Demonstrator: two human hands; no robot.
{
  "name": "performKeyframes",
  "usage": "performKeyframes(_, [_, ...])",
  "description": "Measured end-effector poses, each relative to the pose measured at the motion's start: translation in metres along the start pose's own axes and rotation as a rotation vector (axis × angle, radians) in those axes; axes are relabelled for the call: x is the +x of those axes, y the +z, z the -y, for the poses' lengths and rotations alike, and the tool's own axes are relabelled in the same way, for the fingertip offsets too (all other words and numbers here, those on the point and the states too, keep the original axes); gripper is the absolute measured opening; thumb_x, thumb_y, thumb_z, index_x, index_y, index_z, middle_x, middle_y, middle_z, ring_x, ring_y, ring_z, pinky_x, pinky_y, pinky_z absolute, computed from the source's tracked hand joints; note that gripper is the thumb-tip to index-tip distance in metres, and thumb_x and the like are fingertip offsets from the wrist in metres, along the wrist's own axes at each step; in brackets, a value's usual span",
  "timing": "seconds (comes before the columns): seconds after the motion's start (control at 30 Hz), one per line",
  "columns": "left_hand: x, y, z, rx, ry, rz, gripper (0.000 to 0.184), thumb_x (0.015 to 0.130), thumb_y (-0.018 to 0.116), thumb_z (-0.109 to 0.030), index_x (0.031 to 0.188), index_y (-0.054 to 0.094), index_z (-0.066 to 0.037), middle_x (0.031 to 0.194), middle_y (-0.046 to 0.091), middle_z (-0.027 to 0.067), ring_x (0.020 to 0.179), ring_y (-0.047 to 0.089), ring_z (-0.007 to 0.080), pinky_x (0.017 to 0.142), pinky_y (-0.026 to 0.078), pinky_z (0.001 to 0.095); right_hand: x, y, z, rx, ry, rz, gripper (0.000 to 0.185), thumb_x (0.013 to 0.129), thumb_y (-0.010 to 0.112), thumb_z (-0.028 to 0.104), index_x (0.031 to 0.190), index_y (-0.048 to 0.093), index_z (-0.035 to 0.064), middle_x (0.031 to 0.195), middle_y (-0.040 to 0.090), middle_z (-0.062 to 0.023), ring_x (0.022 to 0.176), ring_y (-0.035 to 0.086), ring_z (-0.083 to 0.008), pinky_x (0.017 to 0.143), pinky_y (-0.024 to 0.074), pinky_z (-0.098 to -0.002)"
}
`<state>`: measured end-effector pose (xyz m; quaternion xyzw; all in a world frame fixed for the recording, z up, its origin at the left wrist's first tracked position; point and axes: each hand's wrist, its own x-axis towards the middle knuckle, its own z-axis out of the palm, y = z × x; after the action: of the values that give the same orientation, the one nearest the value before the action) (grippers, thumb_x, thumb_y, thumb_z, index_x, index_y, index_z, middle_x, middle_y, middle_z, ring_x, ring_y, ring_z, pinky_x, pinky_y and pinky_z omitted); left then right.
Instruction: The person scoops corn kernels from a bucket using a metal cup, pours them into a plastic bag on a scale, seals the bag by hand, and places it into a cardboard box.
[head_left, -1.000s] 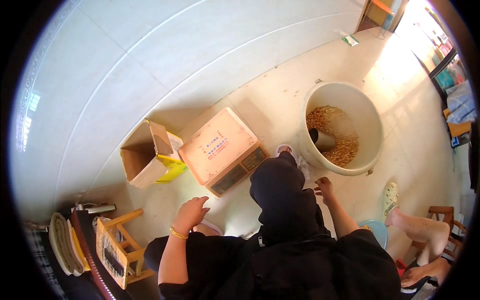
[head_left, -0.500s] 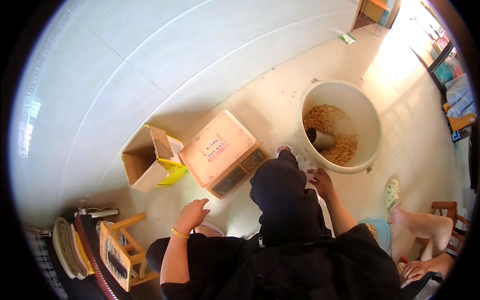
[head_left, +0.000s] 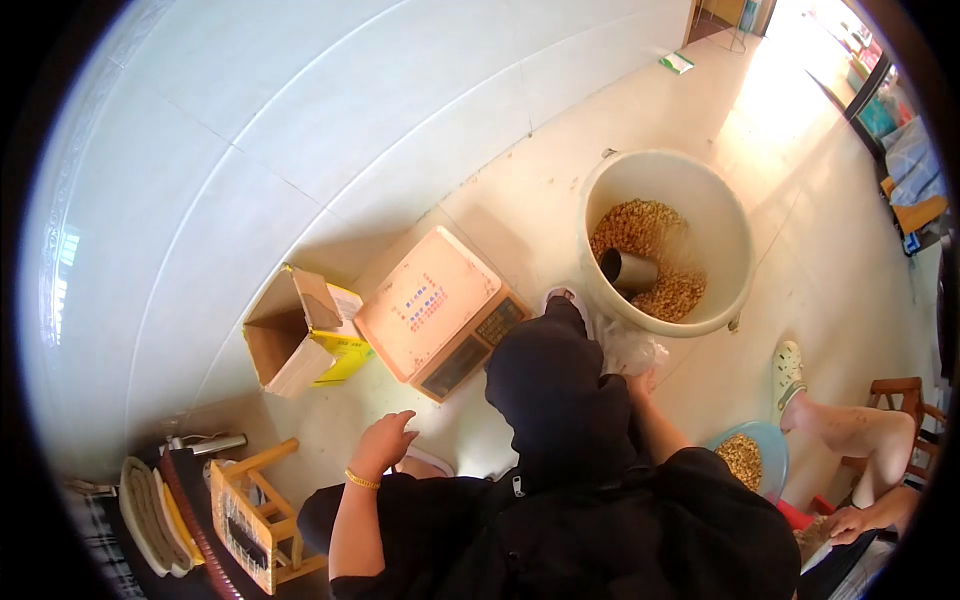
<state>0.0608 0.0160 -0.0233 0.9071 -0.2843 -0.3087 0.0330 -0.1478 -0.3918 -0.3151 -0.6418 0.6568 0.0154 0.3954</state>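
My right hand (head_left: 640, 385) is beside my right knee, its fingers closed on a crumpled clear plastic bag (head_left: 634, 352). The bag hangs just below the rim of a large pale tub (head_left: 722, 235). Inside the tub are tan, nut-like pieces (head_left: 640, 225) and a dark metal cup or scoop (head_left: 632, 270) lying on its side. My left hand (head_left: 385, 443), with a gold bracelet at the wrist, hovers in the air with fingers extended and holds nothing. Ahead of it stands a weighing scale (head_left: 430, 305) with an orange-beige top and dark display panels.
An open cardboard box (head_left: 290, 335) with yellow sides stands left of the scale, near the tiled wall. A wooden stool (head_left: 245, 520) is at lower left. At right, another person's leg (head_left: 855, 425) and hand (head_left: 855, 525) are beside a blue basin (head_left: 775, 450) of tan pieces.
The clear bag in my right hand has spread out and risen toward the tub. My left hand has barely moved. The view has shifted slightly, showing more of the blue basin.
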Motion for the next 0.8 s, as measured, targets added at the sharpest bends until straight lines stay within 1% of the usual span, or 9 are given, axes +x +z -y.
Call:
performKeyframes(0.1, [0.0,0.007,0.007,0.012,-0.019,0.029,0.034,0.083,0.059,-0.02,0.115,0.057,-0.007,0.103,0.062,0.0179,0.098,0.057,0.0347,0.085,0.046,0.0412,0.016,0.011,0.003,0.012,-0.113,0.015,0.083,0.073,0.064,0.035,0.139,0.025,0.0033,0.134,0.038,-0.0245,0.125,0.035,-0.0405,0.103,0.0311,-0.0474])
performKeyframes(0.2, [0.003,0.008,0.009,-0.002,0.001,0.017,0.034,0.083,0.059,-0.019,0.114,0.057,-0.007,0.102,0.062,0.0182,0.097,0.057,0.0346,0.084,0.046,0.0411,0.046,0.03,0.023,-0.875,-0.419,0.507,0.063,0.077,0.059,0.026,0.131,0.04,0.0001,0.122,0.05,-0.0253,0.118,0.045,-0.0409,0.1,0.0354,-0.0446])
performKeyframes(0.27, [0.005,0.005,0.005,-0.018,0.006,0.005,0.034,0.083,0.059,-0.019,0.114,0.057,-0.007,0.102,0.062,0.0183,0.097,0.057,0.0345,0.084,0.046,0.0409,0.058,0.078,0.022,0.094,-0.352,0.058,0.041,0.078,0.056,0.017,0.114,0.055,-0.0022,0.105,0.06,-0.0236,0.103,0.055,-0.0395,0.092,0.0417,-0.0425])
performKeyframes(0.3, [0.007,0.004,0.002,-0.032,0.034,-0.015,0.034,0.083,0.06,-0.019,0.115,0.056,-0.007,0.102,0.061,0.0184,0.097,0.057,0.0345,0.083,0.046,0.0408,0.073,0.089,0.02,0.092,-0.351,0.063,0.041,0.078,0.056,0.017,0.114,0.055,-0.0022,0.105,0.06,-0.0236,0.103,0.055,-0.0395,0.092,0.0417,-0.0425])
performKeyframes(0.37, [0.008,0.004,0.002,-0.049,0.061,-0.025,0.034,0.083,0.06,-0.019,0.115,0.056,-0.007,0.103,0.061,0.0184,0.097,0.057,0.0344,0.083,0.046,0.0407,0.109,0.092,0.018,-0.28,-1.195,0.308,0.032,0.076,0.058,0.014,0.104,0.058,-0.0017,0.097,0.062,-0.0237,0.098,0.057,-0.0392,0.085,0.0442,-0.0436])
performKeyframes(0.47, [0.013,0.003,-0.002,-0.007,0.084,-0.043,0.034,0.083,0.06,-0.022,0.115,0.055,-0.009,0.097,0.061,0.0162,0.092,0.058,0.0334,0.078,0.048,0.0418,0.02,-0.023,0.105,-0.173,-0.351,0.71,0.037,0.077,0.062,0.015,0.11,0.056,-0.0001,0.106,0.06,-0.0238,0.097,0.058,-0.0361,0.085,0.0448,-0.0443])
performKeyframes(0.57, [0.012,-0.004,-0.008,-0.023,0.017,0.021,0.035,0.083,0.06,-0.02,0.115,0.056,-0.008,0.104,0.061,0.0175,0.098,0.056,0.0339,0.083,0.046,0.0401,0.018,-0.041,0.069,-0.2,-0.508,0.167,0.037,0.077,0.062,0.017,0.108,0.056,-0.0009,0.109,0.058,-0.0268,0.102,0.055,-0.0381,0.086,0.0445,-0.0436])
performKeyframes(0.67, [0.012,-0.002,-0.007,-0.004,0.002,0.025,0.035,0.083,0.06,-0.02,0.116,0.056,-0.008,0.104,0.061,0.0172,0.097,0.056,0.0337,0.083,0.046,0.0401,0.019,-0.042,0.045,-0.147,-0.38,-0.092,0.029,0.077,0.059,0.015,0.101,0.058,-0.0008,0.106,0.058,-0.0267,0.099,0.056,-0.0398,0.084,0.0449,-0.0449])
performKeyframes(0.8, [0.011,0.009,0.007,0.01,0.066,-0.028,0.035,0.084,0.059,-0.023,0.117,0.054,-0.011,0.101,0.061,0.0161,0.094,0.058,0.0336,0.079,0.048,0.0417,0.051,-0.009,0.026,-0.325,-0.457,-0.07,0.025,0.078,0.055,0.013,0.097,0.059,-0.0015,0.105,0.058,-0.0267,0.099,0.056,-0.0401,0.084,0.0447,-0.0456])
